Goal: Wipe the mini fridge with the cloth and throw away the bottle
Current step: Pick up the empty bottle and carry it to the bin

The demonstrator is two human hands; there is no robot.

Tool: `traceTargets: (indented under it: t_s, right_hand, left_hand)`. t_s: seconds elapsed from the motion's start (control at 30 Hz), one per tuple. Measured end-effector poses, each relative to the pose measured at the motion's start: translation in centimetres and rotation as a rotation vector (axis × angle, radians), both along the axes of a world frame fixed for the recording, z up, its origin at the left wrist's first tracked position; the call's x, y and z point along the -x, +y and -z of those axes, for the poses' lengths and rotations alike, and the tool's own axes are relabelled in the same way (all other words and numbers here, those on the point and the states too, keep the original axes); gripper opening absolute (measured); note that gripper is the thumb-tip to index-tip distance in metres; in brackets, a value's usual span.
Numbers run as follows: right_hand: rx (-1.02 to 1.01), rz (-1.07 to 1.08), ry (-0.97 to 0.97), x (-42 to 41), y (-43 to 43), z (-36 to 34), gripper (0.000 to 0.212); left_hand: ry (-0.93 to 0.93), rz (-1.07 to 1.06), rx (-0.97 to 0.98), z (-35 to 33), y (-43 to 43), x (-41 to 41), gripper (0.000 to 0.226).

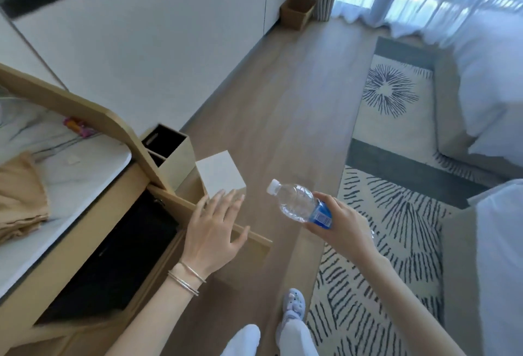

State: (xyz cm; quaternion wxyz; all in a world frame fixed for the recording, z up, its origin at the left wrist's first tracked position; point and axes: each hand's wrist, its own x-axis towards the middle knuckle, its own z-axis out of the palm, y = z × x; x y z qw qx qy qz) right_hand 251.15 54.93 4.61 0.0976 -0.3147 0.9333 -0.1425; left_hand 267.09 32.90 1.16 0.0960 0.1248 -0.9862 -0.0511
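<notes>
A: Clear plastic, thin and crinkly, white-capped, blue-banded: gripping that bottle (294, 202) round its label end with the right hand (339, 222), fingers curling under, out to the right of the mini fridge (113, 256).

B: Not binning it yet, then?

A: Not yet, judging by this. Carrying it in mid-air, cap tilting up. Noting a tan two-slot bin (169, 154) just beyond the mini fridge, and a woven basket (297, 11) far beyond it.

B: Doing what with the left hand (215, 231)?

A: Holding it flat and empty, fingers straight and spread, over the top edge of the open wooden door (175, 199) in front of the mini fridge. Touching it or not: hard telling.

B: Finishing the wiping, or leaving it?

A: Impossible settling. Leaving the beige cloth (19, 200) folded, soft and limp, on the pale marbled surface (85, 174) above the mini fridge, away from both hands. Seeing only a dark matte front there, smooth, showing neither streaks nor shine.
</notes>
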Motion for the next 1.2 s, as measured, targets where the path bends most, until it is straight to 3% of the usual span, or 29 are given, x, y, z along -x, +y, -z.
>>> traceTargets:
  t_s: [0.33,0.67,1.2]
  right_hand:
    - [-0.022,0.03,0.046,14.8,4.7,-1.8,0.065]
    - [0.102,0.112,0.045,23.5,6.8,-1.8,0.064]
    - [0.106,0.183,0.052,40.1,2.0,-2.5,0.064]
  left_hand:
    - [0.039,0.03,0.006,-0.6,4.8,16.8,0.059]
    - [0.068,0.034,0.02,-1.3,5.2,26.8,0.059]
    - [0.105,0.124,0.043,-1.3,0.3,45.4,0.06]
